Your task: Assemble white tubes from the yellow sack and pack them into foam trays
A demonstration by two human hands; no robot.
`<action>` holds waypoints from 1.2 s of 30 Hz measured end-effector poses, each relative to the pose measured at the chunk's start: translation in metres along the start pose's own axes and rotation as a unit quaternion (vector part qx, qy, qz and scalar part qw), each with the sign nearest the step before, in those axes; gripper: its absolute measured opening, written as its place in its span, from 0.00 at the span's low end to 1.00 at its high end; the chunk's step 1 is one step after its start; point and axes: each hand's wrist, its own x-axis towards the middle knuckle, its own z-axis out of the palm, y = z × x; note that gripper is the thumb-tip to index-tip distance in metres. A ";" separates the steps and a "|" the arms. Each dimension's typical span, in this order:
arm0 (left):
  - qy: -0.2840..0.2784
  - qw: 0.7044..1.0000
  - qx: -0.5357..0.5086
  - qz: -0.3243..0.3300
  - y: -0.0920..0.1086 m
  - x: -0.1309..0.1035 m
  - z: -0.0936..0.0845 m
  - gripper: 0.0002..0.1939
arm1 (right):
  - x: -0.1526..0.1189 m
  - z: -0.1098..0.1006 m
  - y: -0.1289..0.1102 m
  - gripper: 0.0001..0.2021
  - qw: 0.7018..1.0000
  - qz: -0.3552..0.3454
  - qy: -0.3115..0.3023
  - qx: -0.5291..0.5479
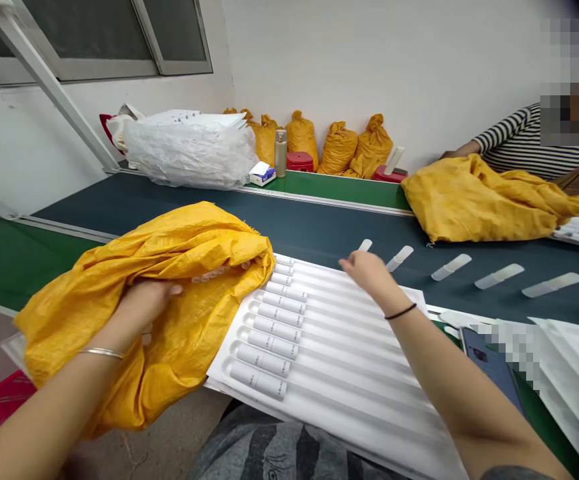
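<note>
small dark print on your white tubes [258,380], too tiny to read. smooth cylinders, lying in the left ends of the grooved white plastic tray [364,373], long axes along the grooves, roughly left-right. your left hand [152,301] is inside the crinkly yellow woven sack [189,243], grip can't tell. your right hand [369,272], fingers curled narrow, is by the frosted tubes [451,267] on the dark belt [314,217]; can't tell if holding.

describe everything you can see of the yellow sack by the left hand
The yellow sack looks like woven plastic, heavily creased. It slumps, mouth gaping toward the camera, small whitish pieces showing inside. It drapes over the near edge of the green table, its right side against the white tray. The left hand reaches into it.
</note>
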 end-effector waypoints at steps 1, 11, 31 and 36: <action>-0.018 1.000 0.001 0.007 0.013 -0.003 0.004 0.14 | -0.010 0.007 -0.014 0.15 0.998 -0.051 -0.016 0.012; 0.073 0.941 -0.324 0.072 0.136 -0.050 0.038 0.14 | -0.079 0.025 -0.056 0.10 0.960 -0.247 0.000 0.134; -0.080 0.931 -0.149 0.323 0.190 -0.062 0.046 0.20 | -0.173 -0.016 -0.025 0.16 0.851 -0.443 0.166 0.227; -0.038 0.925 -0.143 0.349 0.191 -0.061 0.049 0.17 | -0.171 -0.012 -0.024 0.13 0.879 -0.348 0.094 0.313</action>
